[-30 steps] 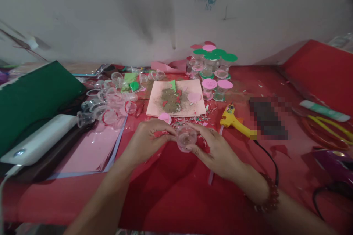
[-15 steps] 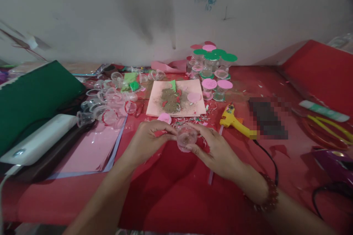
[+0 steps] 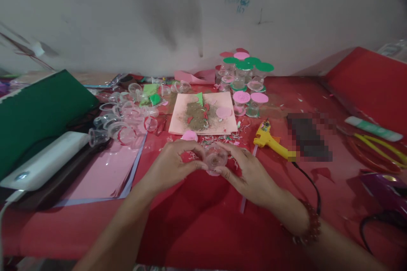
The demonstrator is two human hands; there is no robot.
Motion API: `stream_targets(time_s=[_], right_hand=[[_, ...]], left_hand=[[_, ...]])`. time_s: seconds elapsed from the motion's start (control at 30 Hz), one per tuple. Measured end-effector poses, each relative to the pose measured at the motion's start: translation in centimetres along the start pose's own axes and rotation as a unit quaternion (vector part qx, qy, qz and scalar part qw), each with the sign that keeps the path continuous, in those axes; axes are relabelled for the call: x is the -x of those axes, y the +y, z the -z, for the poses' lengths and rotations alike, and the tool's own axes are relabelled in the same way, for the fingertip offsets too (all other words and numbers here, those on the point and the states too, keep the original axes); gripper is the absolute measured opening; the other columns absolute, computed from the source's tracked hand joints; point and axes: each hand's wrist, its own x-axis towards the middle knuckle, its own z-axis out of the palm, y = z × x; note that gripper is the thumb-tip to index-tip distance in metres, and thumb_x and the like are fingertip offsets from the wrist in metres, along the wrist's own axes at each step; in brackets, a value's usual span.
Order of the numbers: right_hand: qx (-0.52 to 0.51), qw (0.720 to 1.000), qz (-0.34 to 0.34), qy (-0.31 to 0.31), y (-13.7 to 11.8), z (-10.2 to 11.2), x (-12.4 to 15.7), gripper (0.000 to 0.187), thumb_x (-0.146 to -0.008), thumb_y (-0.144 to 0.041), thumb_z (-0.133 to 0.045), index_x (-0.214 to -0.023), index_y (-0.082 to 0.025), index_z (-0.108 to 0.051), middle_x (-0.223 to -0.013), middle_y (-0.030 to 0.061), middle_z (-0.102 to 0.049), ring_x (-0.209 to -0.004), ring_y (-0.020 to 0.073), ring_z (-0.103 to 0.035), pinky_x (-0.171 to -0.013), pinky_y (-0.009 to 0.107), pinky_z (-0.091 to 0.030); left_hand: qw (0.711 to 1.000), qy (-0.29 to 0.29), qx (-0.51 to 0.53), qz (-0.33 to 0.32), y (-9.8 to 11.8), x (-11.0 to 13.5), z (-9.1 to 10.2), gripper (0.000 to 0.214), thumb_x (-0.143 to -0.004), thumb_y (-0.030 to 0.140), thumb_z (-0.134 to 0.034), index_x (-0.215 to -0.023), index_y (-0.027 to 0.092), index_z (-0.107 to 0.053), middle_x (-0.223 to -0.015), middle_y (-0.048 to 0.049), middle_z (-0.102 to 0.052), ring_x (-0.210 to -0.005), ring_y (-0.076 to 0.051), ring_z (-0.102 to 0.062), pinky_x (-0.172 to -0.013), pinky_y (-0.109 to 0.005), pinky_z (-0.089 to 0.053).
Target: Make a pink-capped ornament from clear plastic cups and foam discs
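Note:
A clear plastic cup [image 3: 216, 157] is held between my two hands above the red table, its open mouth turned up toward me. My left hand [image 3: 173, 161] grips its left edge between thumb and fingers. From the other side, my right hand [image 3: 246, 171] closes thumb and fingers around it. Something pink shows at the cup's underside; my fingers partly cover it. Just beyond lie a pink paper disc [image 3: 190, 136] and a pale pink sheet [image 3: 178, 125] smeared with brown grit and paper bits. A yellow glue gun [image 3: 270, 142] rests to the right.
Several clear cups [image 3: 127, 118] lie in a heap at left, beside pink paper [image 3: 98, 169] and a white power bank [image 3: 47, 161]. Stacked cups with green and pink discs [image 3: 244, 65] stand at the back. Yellow-handled scissors [image 3: 378, 148] and a purple object [image 3: 384, 190] are at right.
My left fingers have shifted slightly along the cup's edge, and the cup appears turned a little. My right hand stays nearly in place.

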Motion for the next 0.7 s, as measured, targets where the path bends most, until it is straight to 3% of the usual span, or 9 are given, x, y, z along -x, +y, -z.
stream_targets(time_s=[0.2, 0.53, 0.7], right_hand=[[0.0, 1.0, -0.003, -0.002, -0.09, 0.05, -0.07, 0.054, -0.095, -0.051, -0.046, -0.136, -0.016, -0.046, -0.122, 0.015, -0.067, -0.106, 0.0281, -0.065, -0.088, 0.045, -0.055], [0.003, 1.0, -0.002, -0.002, -0.18, 0.16, -0.03, 0.054, -0.095, -0.052, -0.045, -0.135, -0.016, -0.047, -0.123, 0.0151, -0.066, -0.107, 0.0291, -0.065, -0.088, 0.046, -0.054], [0.001, 1.0, -0.002, -0.006, -0.19, 0.13, -0.01, 0.053, -0.095, -0.05, -0.046, -0.136, -0.017, -0.046, -0.124, 0.0147, -0.066, -0.108, 0.0283, -0.065, -0.09, 0.046, -0.054]], left_hand=[[1.0, -0.024, 0.014, -0.008, 0.19, -0.02, 0.09, 0.007, -0.081, 0.021, -0.067, -0.081, 0.021, -0.073, -0.083, -0.0004, -0.076, -0.079, -0.015, -0.068, -0.078, -0.026, -0.05], [1.0, -0.018, -0.009, -0.017, 0.1, 0.19, 0.34, 0.016, -0.082, 0.016, -0.06, -0.085, 0.02, -0.075, -0.087, -0.0022, -0.077, -0.081, -0.015, -0.07, -0.078, -0.026, -0.052], [0.999, -0.039, 0.014, -0.019, 0.44, 0.22, 0.28, 0.014, -0.081, 0.021, -0.064, -0.089, 0.021, -0.076, -0.086, -0.0015, -0.077, -0.079, -0.014, -0.07, -0.077, -0.024, -0.053]])
